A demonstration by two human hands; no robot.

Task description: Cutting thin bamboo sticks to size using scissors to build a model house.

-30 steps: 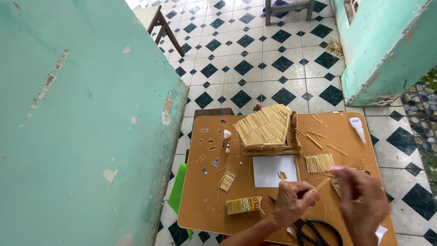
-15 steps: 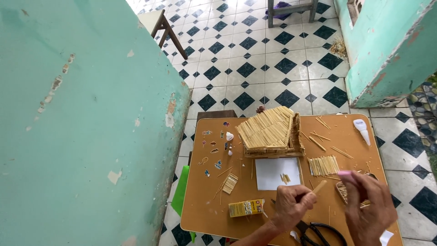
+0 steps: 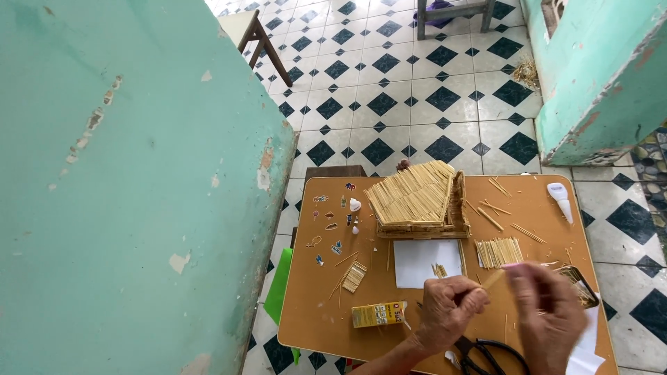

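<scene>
- Thin wooden stick (image 3: 495, 279): held at an angle above the front of the small brown table (image 3: 313, 305), pinched at its lower end by the left hand (image 3: 448, 316); fingers curled tight around it.
- Right hand (image 3: 549, 316): just beside the stick's upper end, blurred, so I cannot tell whether its fingers close on the stick or only brush it.
- Step in hand, as I judge it: preparing or fitting a single stick, part of building the model. The next move would call for a steady pinch and a careful, light placement, since the pieces are slender.
- White paper sheet (image 3: 424, 262): flat on the table just beyond the left hand, a few short sticks lying at its right edge.
- Bundle of cut sticks (image 3: 499, 251): laid side by side, just right of the paper.
- Stick-built house model (image 3: 417, 200): sloped roof, at the table's far middle; loose sticks scattered to its right.
- Small yellow box (image 3: 379, 314): oblong, lying flat near the front edge, left of the left hand; printed panels, red mark at one end.
- White glue bottle (image 3: 559, 198): on its side at the far right corner.
- Black-handled scissors (image 3: 490, 354): at the near edge, between the two hands.
- Small coloured stickers (image 3: 332, 226): dotted over the table's left part.
- Teal wall (image 3: 125, 194) at left; black-and-white tiled floor (image 3: 389, 90) beyond.
</scene>
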